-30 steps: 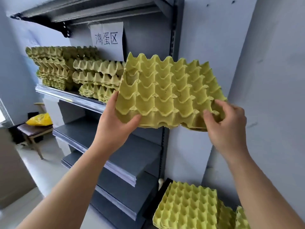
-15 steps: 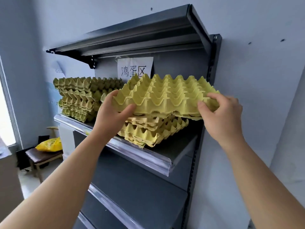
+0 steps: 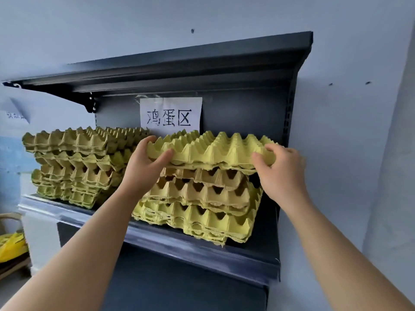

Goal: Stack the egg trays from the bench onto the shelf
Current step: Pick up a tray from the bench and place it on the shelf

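the dark metal shelf (image 3: 179,241) fills most of your view and already carries a good share of the work. a tall stack of egg trays (image 3: 74,162) stands on its left part. a second stack (image 3: 202,203) stands on its right part, just beside the first. with the tray you are adding, the right stack comes to about the same height as the left one. that top tray (image 3: 213,149) lies level over the right stack, touching or all but touching the tray below. i cannot tell from here whether it is fully nested. your left hand (image 3: 141,173) grips its near left corner, thumb on the front wall and fingers curled over the rim. your right hand (image 3: 280,173) holds the near right corner in the same way. so this tray is at the shelf but not yet released. by my judgement, it only needs settling into the cups beneath and letting go. a small paper sign (image 3: 170,115) hangs on the back panel above the trays. the bench is out of view, so you cannot read from here how many trays remain to bring.
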`<state>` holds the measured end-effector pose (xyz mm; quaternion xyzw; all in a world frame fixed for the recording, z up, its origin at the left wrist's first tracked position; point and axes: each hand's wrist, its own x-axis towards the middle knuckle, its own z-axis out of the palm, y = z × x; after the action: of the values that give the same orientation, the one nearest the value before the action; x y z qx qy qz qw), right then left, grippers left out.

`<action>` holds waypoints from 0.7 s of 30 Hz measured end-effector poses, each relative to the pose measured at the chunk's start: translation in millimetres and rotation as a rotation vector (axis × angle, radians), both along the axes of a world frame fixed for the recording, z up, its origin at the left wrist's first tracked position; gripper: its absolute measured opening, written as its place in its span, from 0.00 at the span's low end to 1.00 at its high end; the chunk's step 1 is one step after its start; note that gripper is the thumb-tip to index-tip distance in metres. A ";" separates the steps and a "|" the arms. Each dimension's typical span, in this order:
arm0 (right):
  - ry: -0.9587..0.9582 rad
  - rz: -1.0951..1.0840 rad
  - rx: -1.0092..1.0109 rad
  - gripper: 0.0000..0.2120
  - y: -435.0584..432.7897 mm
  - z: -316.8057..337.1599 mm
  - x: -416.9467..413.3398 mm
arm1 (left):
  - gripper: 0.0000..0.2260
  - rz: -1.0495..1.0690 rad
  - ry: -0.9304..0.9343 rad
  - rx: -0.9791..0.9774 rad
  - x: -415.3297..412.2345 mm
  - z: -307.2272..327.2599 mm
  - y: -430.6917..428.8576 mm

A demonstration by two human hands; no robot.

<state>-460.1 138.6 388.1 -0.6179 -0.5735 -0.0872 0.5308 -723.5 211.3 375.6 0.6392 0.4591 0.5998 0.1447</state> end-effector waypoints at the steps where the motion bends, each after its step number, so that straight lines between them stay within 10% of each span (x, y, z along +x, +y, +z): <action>1: 0.008 -0.020 -0.010 0.23 2.6 -1.1 -7.2 | 0.29 -0.018 0.006 -0.006 -6.5 1.0 6.9; 21: 0.027 -0.192 -0.221 0.24 21.7 -18.6 -46.7 | 0.30 0.001 0.246 -0.025 -29.3 -12.5 60.2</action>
<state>-506.8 160.3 369.5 -0.7256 -0.5108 -0.0656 0.4564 -752.8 271.5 363.0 0.7057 0.4812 0.5112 0.0948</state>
